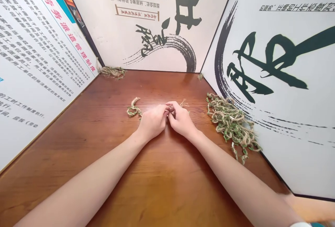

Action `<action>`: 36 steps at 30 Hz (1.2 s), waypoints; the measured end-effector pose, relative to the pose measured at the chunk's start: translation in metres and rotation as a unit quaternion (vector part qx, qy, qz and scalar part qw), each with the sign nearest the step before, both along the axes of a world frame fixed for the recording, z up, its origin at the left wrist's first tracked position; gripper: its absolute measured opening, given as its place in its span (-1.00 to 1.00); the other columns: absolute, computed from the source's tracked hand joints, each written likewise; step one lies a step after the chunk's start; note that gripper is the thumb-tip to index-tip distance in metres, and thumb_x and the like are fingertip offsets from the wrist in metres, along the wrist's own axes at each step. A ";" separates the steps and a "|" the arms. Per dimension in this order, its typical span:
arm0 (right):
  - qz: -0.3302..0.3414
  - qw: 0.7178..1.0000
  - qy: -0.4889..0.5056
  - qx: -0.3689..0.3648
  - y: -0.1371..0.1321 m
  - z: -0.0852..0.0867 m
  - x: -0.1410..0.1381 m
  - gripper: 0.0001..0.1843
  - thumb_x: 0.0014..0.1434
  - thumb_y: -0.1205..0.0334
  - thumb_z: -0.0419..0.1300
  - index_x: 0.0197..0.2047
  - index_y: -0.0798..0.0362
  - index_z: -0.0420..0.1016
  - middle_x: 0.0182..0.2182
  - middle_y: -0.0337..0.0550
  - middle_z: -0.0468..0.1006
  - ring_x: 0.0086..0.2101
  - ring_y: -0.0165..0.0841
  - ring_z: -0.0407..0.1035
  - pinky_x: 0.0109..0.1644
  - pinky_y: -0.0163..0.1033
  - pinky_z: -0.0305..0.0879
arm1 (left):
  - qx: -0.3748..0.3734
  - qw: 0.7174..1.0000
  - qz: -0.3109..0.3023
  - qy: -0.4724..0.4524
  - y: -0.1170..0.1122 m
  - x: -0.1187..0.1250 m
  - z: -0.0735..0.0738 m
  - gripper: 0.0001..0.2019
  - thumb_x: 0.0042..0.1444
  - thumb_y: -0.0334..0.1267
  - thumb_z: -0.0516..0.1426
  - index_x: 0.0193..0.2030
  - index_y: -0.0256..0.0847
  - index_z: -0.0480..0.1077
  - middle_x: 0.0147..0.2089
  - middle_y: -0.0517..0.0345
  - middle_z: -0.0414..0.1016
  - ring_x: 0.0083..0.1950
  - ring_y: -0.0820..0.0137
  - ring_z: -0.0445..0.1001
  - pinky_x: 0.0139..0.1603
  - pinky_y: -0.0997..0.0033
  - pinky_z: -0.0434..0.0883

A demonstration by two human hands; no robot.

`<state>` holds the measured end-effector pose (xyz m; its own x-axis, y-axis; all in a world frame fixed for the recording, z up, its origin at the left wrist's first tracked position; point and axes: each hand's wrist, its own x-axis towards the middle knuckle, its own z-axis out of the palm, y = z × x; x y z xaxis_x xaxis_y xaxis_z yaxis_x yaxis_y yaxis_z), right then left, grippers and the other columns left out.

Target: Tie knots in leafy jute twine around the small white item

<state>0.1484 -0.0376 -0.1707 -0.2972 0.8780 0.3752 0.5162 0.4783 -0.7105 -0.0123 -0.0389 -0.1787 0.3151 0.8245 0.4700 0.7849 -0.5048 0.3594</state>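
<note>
My left hand (153, 123) and my right hand (181, 119) meet at the middle of the wooden table (167, 181), fingertips pinched together. A short strand of jute twine (184, 103) sticks out past my right hand, and its middle is hidden by my fingers. Just left of my left hand lies a small knotted piece of twine with green leaves (134, 110), not touching it. A large tangled heap of the same leafy twine (231, 125) lies to the right of my right hand.
A smaller clump of leafy twine (112, 72) sits in the far left corner of the table, and a tiny tuft (200, 76) sits at the far right corner. Printed boards with Chinese text and ink calligraphy stand along the left (39, 66), back (146, 24) and right (277, 73) table edges.
</note>
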 end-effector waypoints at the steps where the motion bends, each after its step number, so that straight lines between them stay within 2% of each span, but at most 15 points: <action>1: 0.008 1.000 -0.012 -0.010 -0.001 0.000 0.002 -0.68 0.25 0.37 0.03 0.06 0.08 0.39 -0.22 -0.07 0.61 -0.24 -0.26 0.49 -0.07 -0.16 0.37 | 0.000 1.000 -0.005 0.003 0.000 0.000 0.000 -0.73 0.36 -0.31 -0.01 0.03 -0.20 0.48 -0.03 0.02 0.63 -0.08 0.21 0.60 -0.16 0.28 0.44; 3: 0.018 0.999 -0.015 -0.027 -0.003 -0.001 0.006 -0.71 0.27 0.34 0.05 0.04 0.07 0.41 -0.23 -0.08 0.60 -0.24 -0.27 0.48 -0.06 -0.16 0.36 | -0.003 1.000 -0.015 -0.002 0.000 -0.001 -0.001 -0.74 0.29 -0.36 0.02 0.01 -0.22 0.47 -0.05 0.00 0.62 -0.08 0.20 0.59 -0.12 0.27 0.46; 5: 0.010 0.998 0.020 -0.051 -0.006 -0.004 0.010 -0.66 0.26 0.32 0.09 0.10 0.08 0.39 -0.20 -0.08 0.60 -0.20 -0.27 0.49 -0.03 -0.15 0.36 | 0.000 0.999 -0.042 -0.029 0.001 -0.002 -0.002 -0.74 0.25 -0.41 0.03 0.00 -0.24 0.46 -0.05 -0.02 0.61 -0.07 0.22 0.58 -0.06 0.28 0.47; 9: -0.002 0.992 0.104 -0.075 -0.010 -0.010 0.016 -0.64 0.26 0.24 0.14 0.12 0.08 0.40 -0.24 -0.13 0.59 -0.25 -0.30 0.49 -0.08 -0.18 0.37 | 0.024 0.991 -0.095 -0.091 0.006 -0.002 -0.006 -0.75 0.33 -0.39 0.00 0.01 -0.25 0.46 -0.06 -0.02 0.61 -0.06 0.27 0.58 0.01 0.30 0.48; 13: -0.067 0.982 0.164 -0.067 -0.009 -0.011 0.016 -0.73 0.23 0.15 0.22 -0.04 0.07 0.43 -0.35 -0.16 0.60 -0.38 -0.33 0.46 -0.20 -0.21 0.36 | 0.013 0.994 -0.039 -0.103 0.007 -0.002 -0.007 -0.77 0.36 -0.34 0.04 0.05 -0.31 0.45 -0.01 -0.09 0.62 -0.01 0.24 0.60 0.04 0.28 0.48; 16: -0.112 0.979 0.164 -0.036 -0.008 -0.010 0.015 -0.80 0.22 0.11 0.24 -0.22 0.08 0.49 -0.35 -0.11 0.61 -0.39 -0.32 0.47 -0.23 -0.22 0.37 | -0.027 0.998 0.002 -0.057 0.002 0.001 -0.003 -0.79 0.39 -0.26 0.03 -0.17 -0.25 0.46 -0.21 -0.01 0.60 -0.18 0.23 0.58 -0.15 0.28 0.42; 19: -0.122 0.984 0.130 0.003 -0.007 -0.010 0.014 -0.82 0.25 0.15 0.23 -0.26 0.09 0.55 -0.37 -0.12 0.61 -0.41 -0.35 0.44 -0.24 -0.22 0.36 | -0.047 0.998 0.041 -0.009 -0.008 0.007 0.003 -0.70 0.38 -0.11 0.04 -0.30 -0.22 0.43 -0.42 0.06 0.50 -0.37 0.23 0.48 -0.36 0.28 0.21; 21: -0.114 0.987 0.106 0.036 -0.007 -0.010 0.015 -0.85 0.26 0.22 0.22 -0.26 0.09 0.59 -0.36 -0.13 0.61 -0.39 -0.35 0.43 -0.23 -0.23 0.35 | -0.078 0.996 0.027 -0.042 -0.015 0.013 0.007 -0.68 0.37 -0.10 0.03 -0.33 -0.21 0.42 -0.49 0.10 0.44 -0.44 0.29 0.39 -0.38 0.30 0.14; 23: -0.098 0.989 0.089 0.065 -0.006 -0.011 0.016 -0.86 0.25 0.28 0.22 -0.26 0.08 0.62 -0.35 -0.13 0.62 -0.36 -0.35 0.45 -0.21 -0.24 0.35 | -0.129 0.980 -0.017 -0.153 -0.018 0.017 0.010 -0.67 0.36 -0.11 0.00 -0.35 -0.21 0.42 -0.48 0.13 0.43 -0.44 0.36 0.35 -0.36 0.34 0.18; 25: -0.085 0.989 0.086 0.083 -0.006 -0.012 0.016 -0.85 0.28 0.28 0.23 -0.25 0.08 0.65 -0.35 -0.12 0.63 -0.35 -0.36 0.46 -0.21 -0.26 0.37 | -0.183 0.936 -0.044 -0.297 -0.017 0.020 0.011 -0.67 0.34 -0.09 0.02 -0.36 -0.22 0.42 -0.51 0.17 0.36 -0.45 0.42 0.29 -0.37 0.40 0.20; 28: -0.077 0.989 0.085 0.094 -0.006 -0.012 0.016 -0.81 0.33 0.26 0.21 -0.17 0.06 0.69 -0.34 -0.13 0.64 -0.34 -0.36 0.49 -0.19 -0.26 0.40 | -0.243 0.851 -0.018 -0.464 -0.010 0.021 0.011 -0.69 0.30 -0.05 0.06 -0.34 -0.22 0.39 -0.61 0.28 0.13 -0.56 0.47 0.09 -0.48 0.43 0.10; 30: -0.072 0.990 0.083 0.091 -0.007 -0.012 0.016 -0.78 0.35 0.27 0.18 -0.10 0.04 0.69 -0.27 -0.13 0.68 -0.28 -0.34 0.53 -0.13 -0.23 0.43 | -0.256 0.819 0.002 -0.514 -0.007 0.021 0.011 -0.70 0.30 -0.04 0.06 -0.32 -0.22 0.37 -0.64 0.31 0.11 -0.59 0.48 0.04 -0.51 0.44 0.08; 31: -0.072 0.990 0.083 0.085 -0.008 -0.012 0.015 -0.77 0.35 0.28 0.17 -0.08 0.04 0.68 -0.23 -0.12 0.69 -0.25 -0.32 0.55 -0.09 -0.22 0.44 | -0.251 0.817 0.005 -0.518 -0.006 0.021 0.012 -0.70 0.31 -0.04 0.06 -0.32 -0.22 0.37 -0.63 0.29 0.14 -0.58 0.48 0.06 -0.51 0.44 0.10; 33: -0.085 0.990 0.099 0.057 -0.009 -0.011 0.014 -0.78 0.33 0.26 0.17 -0.04 0.06 0.63 -0.20 -0.10 0.70 -0.24 -0.30 0.58 -0.08 -0.19 0.45 | -0.228 0.835 0.008 -0.500 -0.009 0.021 0.013 -0.69 0.33 -0.05 0.04 -0.30 -0.23 0.39 -0.62 0.27 0.18 -0.57 0.48 0.12 -0.48 0.46 0.15; 36: -0.114 0.983 0.141 -0.002 -0.009 -0.010 0.012 -0.84 0.28 0.20 0.21 -0.13 0.08 0.53 -0.32 -0.11 0.67 -0.33 -0.30 0.57 -0.19 -0.21 0.46 | -0.193 0.866 0.013 -0.461 -0.015 0.023 0.014 -0.72 0.34 -0.10 0.04 -0.25 -0.25 0.41 -0.60 0.28 0.18 -0.55 0.48 0.15 -0.48 0.47 0.17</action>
